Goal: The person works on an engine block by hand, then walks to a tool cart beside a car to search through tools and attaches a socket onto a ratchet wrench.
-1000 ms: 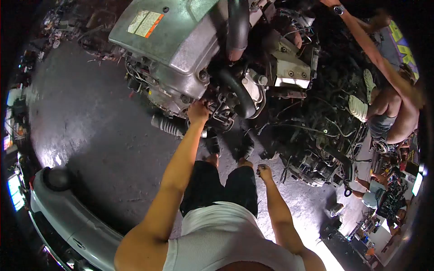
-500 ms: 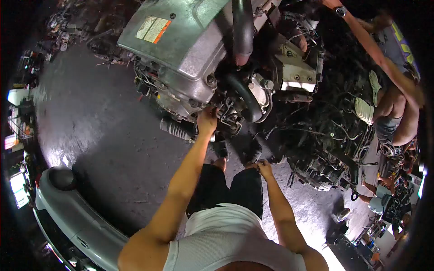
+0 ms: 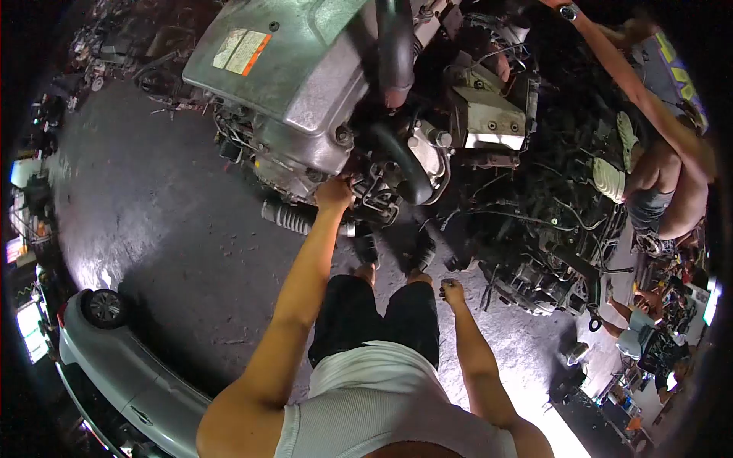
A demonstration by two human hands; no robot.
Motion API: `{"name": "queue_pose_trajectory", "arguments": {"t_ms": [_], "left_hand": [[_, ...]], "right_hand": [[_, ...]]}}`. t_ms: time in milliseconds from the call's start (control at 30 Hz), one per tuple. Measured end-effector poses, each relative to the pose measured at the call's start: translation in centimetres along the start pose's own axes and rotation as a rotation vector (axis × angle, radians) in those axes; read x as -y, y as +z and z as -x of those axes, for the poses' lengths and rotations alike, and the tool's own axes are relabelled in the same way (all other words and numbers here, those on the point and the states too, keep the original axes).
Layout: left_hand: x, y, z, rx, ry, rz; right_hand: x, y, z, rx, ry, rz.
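Note:
A large engine with a grey cover (image 3: 267, 57) fills the upper middle. My left hand (image 3: 334, 195) is at its lower front edge, beside metal brackets and small pipes (image 3: 378, 191). The fingers are curled in against the engine, and what they grip is hidden. A curved black hose (image 3: 405, 164) runs just to the right, and a ribbed hose (image 3: 289, 217) lies to the left, below the wrist. Lower down, my right hand (image 3: 452, 293) hangs near my right knee, away from the engine. Its fingers are closed round something small and dark that I cannot make out.
Dark engine parts and loose cables (image 3: 546, 267) lie on the floor at right. Another person's arm with a watch (image 3: 611, 61) reaches in at upper right. A second person (image 3: 637, 328) is at lower right. A silver car (image 3: 137, 374) stands at lower left.
My right hand has moved slightly down and outward from my knee. My left hand stays at the same spot on the engine while the whole view shifts a little.

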State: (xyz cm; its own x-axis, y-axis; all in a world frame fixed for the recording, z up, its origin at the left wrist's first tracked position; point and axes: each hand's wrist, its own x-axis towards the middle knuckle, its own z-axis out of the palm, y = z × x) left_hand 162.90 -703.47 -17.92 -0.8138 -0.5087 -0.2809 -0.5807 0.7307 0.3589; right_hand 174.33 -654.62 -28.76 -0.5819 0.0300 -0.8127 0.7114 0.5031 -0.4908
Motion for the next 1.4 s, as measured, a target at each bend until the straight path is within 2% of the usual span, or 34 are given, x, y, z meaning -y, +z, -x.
{"name": "queue_pose_trajectory", "arguments": {"t_ms": [100,200,233,300,400,433,467,533,567,633,733,767,867,967,1033,1067,1100,1133,1167,1200,1233,1300,1333,1367,1400], "left_hand": [[-0.1,-1.1,-0.1,0.084,0.006,0.046],[0.0,6.1,3.8,-0.287,0.187,0.025],[-0.6,7.7,4.7,-0.340,0.158,0.115],[-3.9,5.4,5.8,-0.300,-0.058,0.448],[-2.3,4.4,5.8,-0.446,-0.008,0.603],[-0.6,4.0,4.9,-0.387,0.085,0.513],[-0.8,1.8,4.8,-0.339,0.011,0.465],[0.0,-0.3,4.1,-0.360,0.136,0.280],[0.6,-0.6,3.7,-0.309,0.165,0.215],[1.1,-1.1,2.3,-0.213,0.229,0.086],[1.6,-0.3,1.2,-0.178,0.203,-0.061],[0.9,-1.2,1.1,-0.092,0.146,-0.077],[0.8,-0.2,1.0,-0.279,0.140,-0.239],[0.6,-0.5,0.9,-0.011,0.006,-0.035],[0.4,2.1,3.6,-0.107,0.065,0.025],[-1.0,4.0,5.6,-0.180,-0.053,0.136],[-2.5,6.5,6.7,-0.261,-0.045,0.108],[-5.0,5.5,7.9,-0.297,-0.146,0.309],[-4.8,5.6,8.0,-0.316,-0.144,0.289],[-4.6,6.2,7.3,-0.338,-0.142,0.273],[-3.2,6.5,7.0,-0.388,-0.059,0.235],[-1.1,5.0,6.6,-0.563,0.022,0.430],[-0.1,3.6,6.3,-0.368,-0.043,0.365],[-0.3,1.5,6.2,-0.427,0.085,0.301],[-0.4,-0.1,5.5,-0.483,0.213,0.238]], "right_hand": [[0.2,0.2,0.3,0.003,-0.019,-0.045],[1.0,1.6,-1.7,0.030,-0.087,0.030],[0.0,1.7,-2.6,0.060,-0.134,0.111],[0.3,2.1,-3.6,0.056,-0.160,0.250],[1.4,2.6,-4.6,0.036,-0.206,0.141],[1.1,2.7,-5.8,0.005,-0.316,0.234],[1.4,2.6,-5.8,-0.006,-0.365,0.256],[3.3,2.6,-5.4,-0.026,-0.461,0.297],[5.4,2.4,-4.0,0.009,-0.329,0.306],[6.0,2.3,-3.5,0.005,-0.299,0.180],[5.3,1.2,-2.2,0.013,-0.207,0.061],[5.1,0.9,-1.8,0.021,-0.172,0.033],[2.1,-0.5,-1.6,0.072,-0.127,0.005],[0.1,-1.3,-0.9,0.008,0.012,0.002],[-1.9,-2.1,-0.7,0.005,0.030,0.034],[-1.9,-1.8,-1.2,0.006,0.032,0.045],[-1.3,-1.6,-0.5,0.006,0.099,-0.030],[-2.3,-1.2,-0.7,0.033,0.059,-0.056],[-4.0,-1.0,-2.0,0.058,0.011,-0.081],[-2.8,-0.7,-2.3,0.080,-0.041,-0.105],[-1.7,-0.5,-2.6,0.079,0.095,-0.083],[0.1,0.4,-1.7,0.072,-0.007,-0.082],[1.2,0.9,-2.0,0.066,-0.062,-0.086],[1.7,1.4,-2.4,0.051,-0.190,-0.031],[1.6,1.7,-2.8,0.039,-0.221,0.024]]}}
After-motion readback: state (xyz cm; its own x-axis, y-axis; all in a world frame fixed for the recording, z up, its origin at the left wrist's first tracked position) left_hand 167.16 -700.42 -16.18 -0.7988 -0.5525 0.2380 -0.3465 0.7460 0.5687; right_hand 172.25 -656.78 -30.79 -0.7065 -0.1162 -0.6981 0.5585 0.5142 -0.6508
